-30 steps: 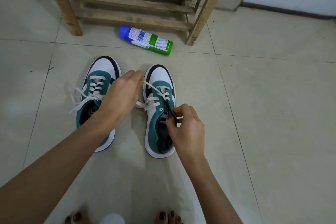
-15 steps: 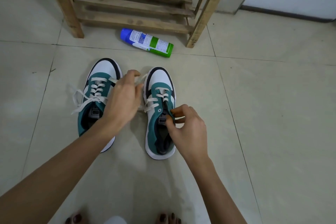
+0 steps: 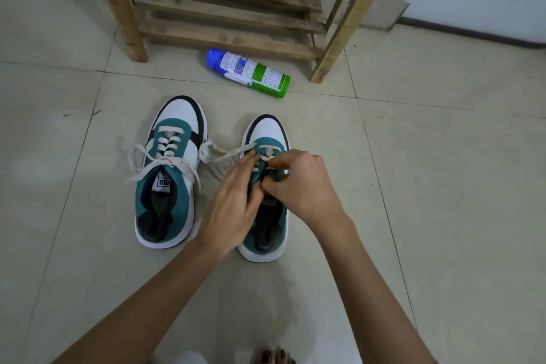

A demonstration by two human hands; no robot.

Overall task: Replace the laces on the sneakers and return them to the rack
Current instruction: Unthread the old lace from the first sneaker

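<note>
Two teal, white and black sneakers stand side by side on the tiled floor. The left sneaker [image 3: 167, 177] is fully laced, its cream lace tied loosely. Both my hands are over the right sneaker [image 3: 267, 139]. My right hand [image 3: 298, 186] pinches the lace at the eyelets near the tongue. My left hand [image 3: 233, 204] holds the shoe's left side, its fingers at the same lace crossing. A loose length of the cream lace [image 3: 215, 154] trails out to the left between the shoes. My hands hide most of the right sneaker's lacing.
A wooden slatted shoe rack [image 3: 230, 15] stands just beyond the shoes against the wall. A blue, white and green spray can [image 3: 249, 72] lies on its side in front of the rack. My toes [image 3: 273, 356] show at the bottom edge.
My left hand has moved from between the shoes onto the right sneaker. My right hand has moved forward along the lacing. The pulled-out lace now lies slack on the floor.
</note>
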